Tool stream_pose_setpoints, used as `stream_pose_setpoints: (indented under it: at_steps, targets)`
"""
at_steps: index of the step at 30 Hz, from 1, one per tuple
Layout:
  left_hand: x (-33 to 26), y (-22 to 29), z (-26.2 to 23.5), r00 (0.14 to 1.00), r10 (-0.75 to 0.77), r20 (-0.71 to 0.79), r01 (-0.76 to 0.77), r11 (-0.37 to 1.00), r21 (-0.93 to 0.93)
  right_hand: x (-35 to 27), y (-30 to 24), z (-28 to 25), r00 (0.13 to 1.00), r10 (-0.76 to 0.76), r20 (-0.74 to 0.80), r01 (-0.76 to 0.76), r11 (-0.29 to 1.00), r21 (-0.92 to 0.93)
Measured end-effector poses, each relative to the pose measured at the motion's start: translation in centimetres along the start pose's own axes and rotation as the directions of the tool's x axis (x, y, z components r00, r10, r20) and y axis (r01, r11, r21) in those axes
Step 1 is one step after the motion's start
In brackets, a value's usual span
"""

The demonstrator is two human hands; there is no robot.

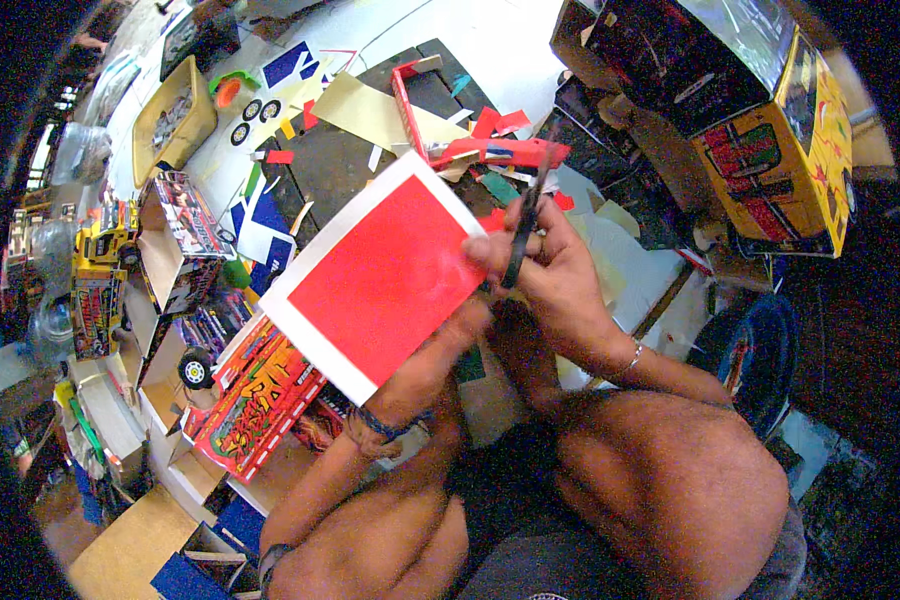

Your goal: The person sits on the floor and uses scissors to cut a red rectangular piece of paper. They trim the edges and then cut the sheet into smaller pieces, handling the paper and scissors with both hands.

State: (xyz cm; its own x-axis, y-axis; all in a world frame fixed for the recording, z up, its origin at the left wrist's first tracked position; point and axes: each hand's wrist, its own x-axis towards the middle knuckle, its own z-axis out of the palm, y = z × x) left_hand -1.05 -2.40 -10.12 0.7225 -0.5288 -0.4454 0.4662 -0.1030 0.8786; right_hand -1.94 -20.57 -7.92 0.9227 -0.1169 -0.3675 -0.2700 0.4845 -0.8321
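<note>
A red rectangular sheet with a white border [385,285] is held up tilted in front of me. My left hand [435,355] grips it from below at its lower right edge, fingers partly hidden behind it. My right hand [550,265] is closed round a slim dark blade-like tool [526,225], blurred by motion, that points upward. The fingertips of this hand are at the sheet's right edge, perhaps touching it. Behind the sheet lies a dark wooden board [370,85] strewn with red, cream and green scraps. A red narrow frame-like piece [408,110] rests on it.
A yellow printed box model [770,160] stands at the right. At the left are a red lettered panel [255,400], a black wheel [196,368], an open printed box [185,230] and a yellow tub [175,115]. Several small wheels [253,110] lie beyond the board.
</note>
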Motion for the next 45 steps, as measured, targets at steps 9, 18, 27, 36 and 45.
stream_pose_setpoints:
  at_steps: [9,18,27,36,45]
  targets:
    - [-0.5,4.9,0.5,0.887,0.063,-0.458,-0.186,0.956,-0.227,-0.3,1.5,-2.4,0.909,0.041,0.414,0.301,0.623,-0.722]
    - [-0.6,4.0,0.2,0.937,0.061,-0.344,-0.181,0.927,-0.329,-0.5,1.2,-1.7,0.837,0.024,0.546,0.383,0.687,-0.617]
    - [-1.6,3.8,-0.5,0.954,0.224,-0.200,-0.183,0.962,0.204,-0.6,1.4,-1.8,0.850,0.019,0.527,0.349,0.730,-0.588]
    - [-1.0,2.8,-0.7,0.977,0.086,-0.197,-0.106,0.990,-0.092,-0.7,1.3,-1.8,0.865,0.050,0.499,0.322,0.708,-0.629]
    - [-0.6,3.7,0.0,0.956,0.005,-0.294,-0.067,0.977,-0.203,-0.8,1.7,-1.9,0.884,0.069,0.463,0.275,0.724,-0.633]
